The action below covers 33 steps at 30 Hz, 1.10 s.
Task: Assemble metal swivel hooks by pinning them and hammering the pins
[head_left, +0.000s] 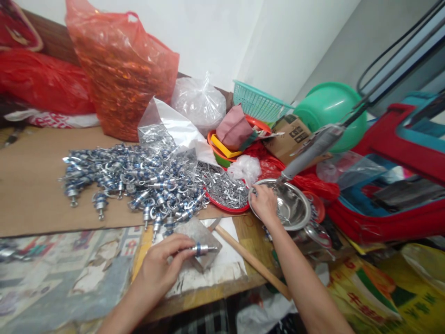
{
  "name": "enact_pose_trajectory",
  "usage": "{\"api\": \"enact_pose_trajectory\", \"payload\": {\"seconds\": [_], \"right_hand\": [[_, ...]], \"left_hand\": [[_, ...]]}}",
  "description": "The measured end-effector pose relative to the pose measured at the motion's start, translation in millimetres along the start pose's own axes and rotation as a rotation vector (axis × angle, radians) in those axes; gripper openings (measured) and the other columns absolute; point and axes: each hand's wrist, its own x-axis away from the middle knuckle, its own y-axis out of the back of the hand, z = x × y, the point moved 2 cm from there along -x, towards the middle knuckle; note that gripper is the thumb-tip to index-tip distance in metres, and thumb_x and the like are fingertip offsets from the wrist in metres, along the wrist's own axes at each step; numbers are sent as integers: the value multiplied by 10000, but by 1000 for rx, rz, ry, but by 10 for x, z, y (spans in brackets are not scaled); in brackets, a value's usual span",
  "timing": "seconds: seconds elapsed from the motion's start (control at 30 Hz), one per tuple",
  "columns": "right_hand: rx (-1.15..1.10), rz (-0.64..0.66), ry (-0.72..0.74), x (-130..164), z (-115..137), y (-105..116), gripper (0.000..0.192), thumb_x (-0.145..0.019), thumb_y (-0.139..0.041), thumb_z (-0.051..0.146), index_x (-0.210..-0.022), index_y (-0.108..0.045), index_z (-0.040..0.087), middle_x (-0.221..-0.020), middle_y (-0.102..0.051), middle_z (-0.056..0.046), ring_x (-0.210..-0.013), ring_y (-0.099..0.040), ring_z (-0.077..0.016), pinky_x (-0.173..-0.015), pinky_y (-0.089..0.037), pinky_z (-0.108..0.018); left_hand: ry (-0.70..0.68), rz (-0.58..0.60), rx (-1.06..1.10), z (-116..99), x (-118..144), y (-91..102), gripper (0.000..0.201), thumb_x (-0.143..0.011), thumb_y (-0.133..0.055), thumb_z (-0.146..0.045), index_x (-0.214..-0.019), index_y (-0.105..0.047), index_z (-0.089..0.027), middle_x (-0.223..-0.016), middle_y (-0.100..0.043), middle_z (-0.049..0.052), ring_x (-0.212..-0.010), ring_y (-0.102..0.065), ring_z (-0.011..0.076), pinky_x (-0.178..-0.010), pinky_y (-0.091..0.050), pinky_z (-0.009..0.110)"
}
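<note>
My left hand pinches a small silver metal fitting with a blue ring between thumb and fingers. The fitting lies level over a grey metal block, its thin tip pointing right. My right hand is at the left side of a steel bowl, fingers curled down inside the rim; what they grip, if anything, is hidden. Beside the block lies a hammer with a wooden handle. A large pile of similar blue-ringed fittings spreads behind my left hand.
A red tray of small flat silver pieces stands left of the bowl. A grey-handled tool slants above the bowl. Behind are an orange plastic bag, a teal basket and a green basin. A red stool is at right.
</note>
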Motion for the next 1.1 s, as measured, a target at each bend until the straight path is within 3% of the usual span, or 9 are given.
{"api": "enact_pose_trajectory", "payload": {"seconds": [0.17, 0.3, 0.43, 0.6, 0.73, 0.9, 1.0, 1.1], "right_hand": [[-38, 88, 77, -159, 344, -179, 381, -720, -547, 214, -1095, -536, 151, -845, -651, -121, -814, -602, -255, -685, -420, -323], [-86, 49, 134, -136, 401, -202, 393, -745, -505, 179, -1137, -520, 194, -901, -646, -80, -846, -597, -223, -703, -424, -289], [-117, -36, 190, 81, 231, -102, 372, -839, -368, 158, -1173, -503, 248, -1037, -583, -49, -947, -546, -171, -786, -397, -242], [-57, -114, 90, 167, -92, -23, 450, -777, -393, 58, -1222, -446, 95, -1129, -495, -175, -1000, -489, -255, -828, -368, -342], [-76, -77, 217, -121, 83, -138, 393, -758, -454, 68, -1126, -540, 174, -1135, -536, -96, -1031, -482, -202, -872, -351, -276], [-131, -24, 275, -491, 449, -298, 261, -698, -545, 82, -921, -646, 174, -856, -651, -77, -838, -579, -198, -739, -408, -259], [-181, -76, 306, -443, 489, -276, 249, -791, -468, 137, -980, -624, 177, -932, -641, -69, -866, -571, -180, -746, -411, -250], [-206, -154, 327, -214, 334, -180, 342, -863, -336, 139, -1145, -526, 174, -1050, -594, -77, -943, -538, -175, -789, -396, -254]], "left_hand": [[-16, -9, -23, -12, -1, 19, 158, -745, -537, -186, -752, -695, -198, -785, -720, 42, -758, -657, 166, -713, -516, 249], [11, -46, -37, -8, 3, 45, 154, -744, -542, -206, -736, -695, -196, -789, -721, 42, -766, -657, 171, -724, -516, 251], [31, -47, -35, -1, 12, 39, 151, -745, -547, -219, -746, -697, -197, -798, -719, 40, -781, -654, 172, -738, -511, 260], [35, -38, 1, -25, 9, 2, 157, -744, -545, -216, -737, -700, -196, -786, -719, 37, -766, -655, 165, -722, -510, 242], [38, -20, 0, -52, 1, -25, 156, -742, -548, -212, -714, -701, -197, -772, -718, 35, -753, -656, 160, -702, -511, 222], [37, -46, -23, -48, 43, 34, 139, -728, -566, -229, -703, -701, -209, -771, -724, 30, -755, -659, 165, -713, -514, 226], [62, -81, -31, -30, 81, 92, 140, -725, -569, -235, -696, -702, -204, -760, -726, 34, -741, -662, 168, -713, -517, 230], [78, -78, -23, -9, 97, 101, 135, -724, -571, -236, -701, -701, -206, -764, -725, 33, -741, -661, 168, -704, -518, 230]]}}
